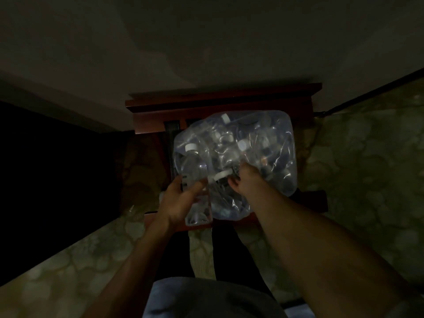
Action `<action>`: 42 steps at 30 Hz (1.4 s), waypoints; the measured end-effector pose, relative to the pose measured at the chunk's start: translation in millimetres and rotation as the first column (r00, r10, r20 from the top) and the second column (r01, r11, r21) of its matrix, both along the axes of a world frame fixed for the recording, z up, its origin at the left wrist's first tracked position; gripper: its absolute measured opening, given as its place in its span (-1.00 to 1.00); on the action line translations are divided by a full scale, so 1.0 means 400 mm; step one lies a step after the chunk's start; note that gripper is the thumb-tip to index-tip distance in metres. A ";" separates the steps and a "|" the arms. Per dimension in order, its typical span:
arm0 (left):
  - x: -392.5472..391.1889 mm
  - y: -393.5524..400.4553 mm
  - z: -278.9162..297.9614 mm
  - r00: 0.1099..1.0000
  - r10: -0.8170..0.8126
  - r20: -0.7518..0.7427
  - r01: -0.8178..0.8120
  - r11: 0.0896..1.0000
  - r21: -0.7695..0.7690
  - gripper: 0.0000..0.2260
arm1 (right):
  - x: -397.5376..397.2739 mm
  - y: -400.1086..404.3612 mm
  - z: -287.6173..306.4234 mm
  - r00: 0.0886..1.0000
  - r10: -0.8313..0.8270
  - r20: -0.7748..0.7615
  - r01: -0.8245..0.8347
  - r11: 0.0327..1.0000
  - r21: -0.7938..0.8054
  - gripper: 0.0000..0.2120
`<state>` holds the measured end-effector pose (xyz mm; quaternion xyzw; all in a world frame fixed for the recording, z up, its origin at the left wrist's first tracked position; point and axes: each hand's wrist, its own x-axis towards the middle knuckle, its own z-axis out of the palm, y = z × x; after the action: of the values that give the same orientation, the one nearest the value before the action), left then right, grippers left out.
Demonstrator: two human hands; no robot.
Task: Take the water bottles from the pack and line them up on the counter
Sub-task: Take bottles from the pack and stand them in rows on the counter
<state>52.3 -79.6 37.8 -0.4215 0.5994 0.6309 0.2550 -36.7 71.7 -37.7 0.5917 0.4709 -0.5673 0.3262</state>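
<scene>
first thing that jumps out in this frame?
The clear plastic pack of water bottles, bright at the centre on a dark wooden stand. At its near edge the left hand grips one bottle, white cap pointing away, while the right hand reaches into the pack. The rest of the room is dim.

White caps (191,146) (clear plastic pack (270,143))

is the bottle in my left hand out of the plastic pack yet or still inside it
Mostly out. The left hand grips the bottle, whose base and body lie bare outside the pack; whether its cap end clears the wrap, cannot tell.
</scene>
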 end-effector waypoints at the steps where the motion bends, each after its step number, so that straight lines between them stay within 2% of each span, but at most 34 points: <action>1: -0.001 0.003 0.000 1.000 0.005 -0.004 -0.005 1.000 -0.001 -0.69 | -0.002 0.002 0.005 1.000 -0.022 -0.001 0.022 1.000 -0.015 -0.77; 6: 0.006 0.016 -0.007 1.000 -0.007 -0.017 0.007 1.000 -0.011 -0.60 | 0.008 -0.003 0.032 0.986 -0.165 -0.009 0.163 0.983 -0.085 -0.94; 9: 0.013 0.026 -0.012 1.000 -0.012 0.003 0.012 1.000 -0.005 -0.47 | 0.040 -0.015 0.050 0.976 -0.203 -0.072 0.194 0.974 -0.121 -0.69; 13: 0.020 0.033 -0.012 0.999 -0.031 0.014 0.031 0.999 -0.022 -0.28 | 0.104 -0.020 0.082 0.978 -0.190 -0.084 0.185 0.981 -0.059 -0.58; 15: 0.022 0.034 -0.010 1.000 -0.025 0.014 0.026 0.999 -0.026 -0.28 | 0.126 -0.007 0.092 0.989 -0.135 -0.061 0.132 0.990 -0.051 -0.60; 18: 0.017 0.040 -0.007 1.000 0.000 0.003 0.000 1.000 -0.017 -0.40 | 0.138 0.016 0.117 0.999 0.041 -0.014 -0.041 0.997 -0.067 -0.85; 21: 0.010 0.046 -0.003 0.999 -0.038 -0.013 0.038 0.999 -0.022 -0.41 | 0.136 0.043 0.147 0.989 0.147 0.012 -0.145 0.983 -0.109 -0.80; 24: 0.006 0.059 0.010 0.999 -0.034 -0.023 0.034 0.999 -0.022 -0.39 | 0.131 0.057 0.186 0.985 0.171 0.014 -0.167 0.974 -0.154 -0.77; 28: 0.005 0.078 0.036 1.000 0.027 -0.014 -0.027 0.999 0.018 -0.56 | 0.125 0.067 0.248 0.983 0.181 0.018 -0.173 0.964 -0.201 -0.72; 31: 0.008 0.084 0.066 0.997 0.053 -0.055 -0.051 0.998 0.027 -0.69 | 0.130 0.068 0.301 0.963 0.269 -0.002 -0.263 0.940 -0.219 -0.69; 35: 0.017 0.070 0.111 0.994 0.072 -0.084 -0.072 0.997 0.007 -0.58 | 0.140 0.058 0.371 0.948 0.307 -0.082 -0.317 0.922 -0.222 -0.69; 39: 0.016 0.048 0.158 0.990 0.092 -0.102 -0.093 0.996 -0.003 -0.40 | 0.143 0.035 0.440 0.950 0.213 -0.228 -0.269 0.929 -0.254 -0.76; 42: 0.010 0.015 0.204 0.983 0.135 -0.126 -0.127 0.990 0.065 -0.31 | 0.165 0.015 0.477 0.910 0.254 -0.327 -0.332 0.919 -0.211 -0.78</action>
<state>56.4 -73.4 119.3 -0.4106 0.5676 0.6892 0.1851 29.4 77.6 153.2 0.3746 0.5188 -0.6498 0.4101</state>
